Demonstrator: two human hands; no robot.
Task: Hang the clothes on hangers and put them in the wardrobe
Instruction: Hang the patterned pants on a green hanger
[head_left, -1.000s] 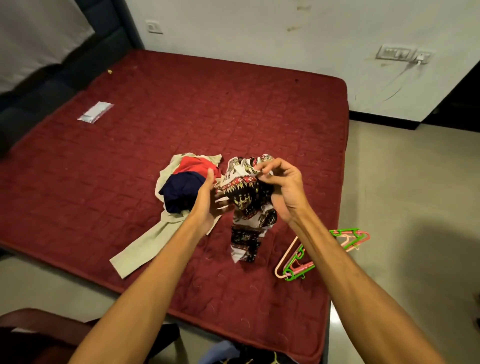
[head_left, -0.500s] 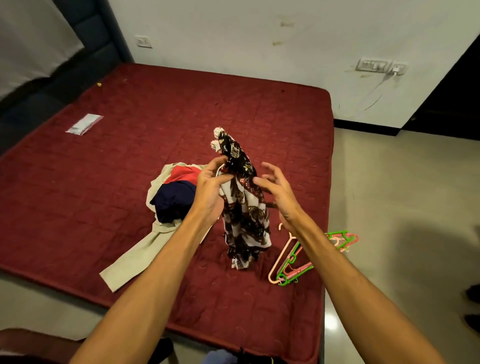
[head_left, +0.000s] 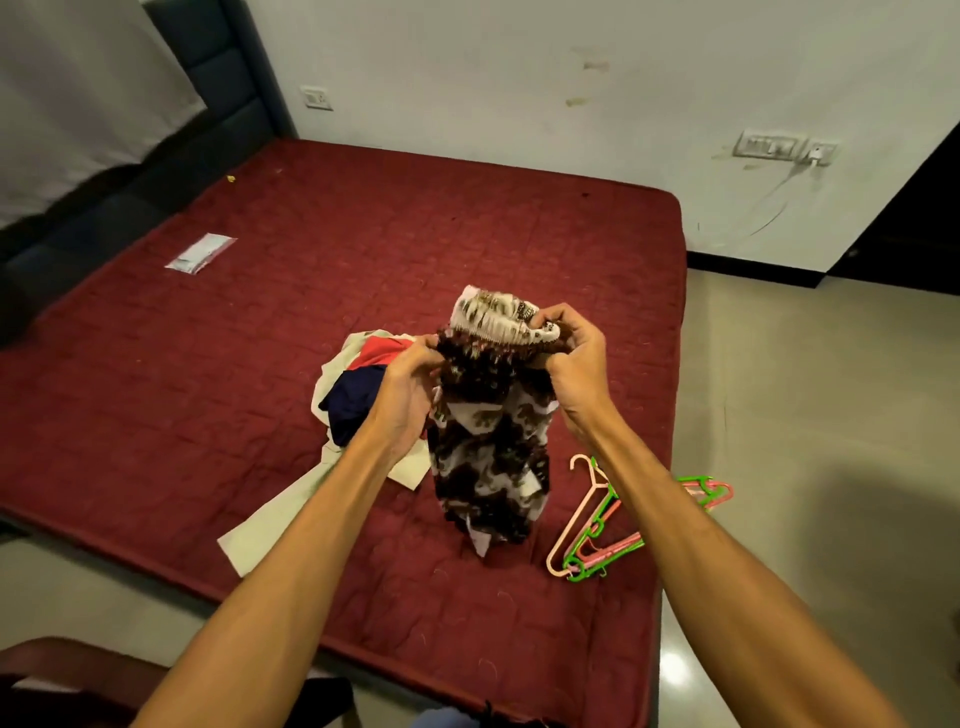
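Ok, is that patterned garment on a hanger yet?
Not yet. The left hand and right hand grip the bunched patterned garment by its top; the hangers lie apart on the mattress.

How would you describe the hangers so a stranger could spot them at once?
Find the big maroon mattress and follow its right edge toward the camera. A bundle of hangers lies there. Unlike the soft clothes heap nearby, they are thin plastic frames, pink and green.
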